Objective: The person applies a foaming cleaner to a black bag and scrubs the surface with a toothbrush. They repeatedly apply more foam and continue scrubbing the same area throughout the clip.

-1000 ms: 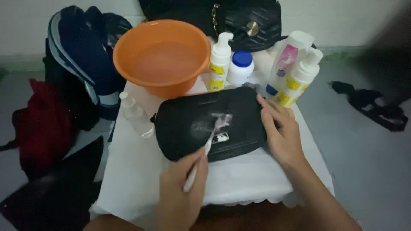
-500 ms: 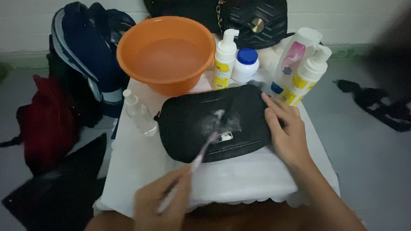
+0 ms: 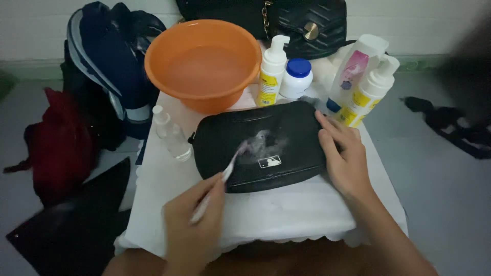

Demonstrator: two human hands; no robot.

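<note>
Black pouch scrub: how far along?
Done: a whitish foam patch already sits mid-face on the pouch, and the orange basin holds water. In hand: the left hand works a toothbrush into that patch while the right hand pins the pouch's right end. Left: the rest of the face looks unfoamed, and the foam is not rinsed off.

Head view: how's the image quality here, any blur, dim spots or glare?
Head view: dim, flat indoor light, no hard glare; the left hand and its toothbrush are motion-smeared, while the right hand, resting on the black pouch, is sharper; the orange basin and bottles behind read clearly; corners fall dark, the far right edge is blurred.
</note>
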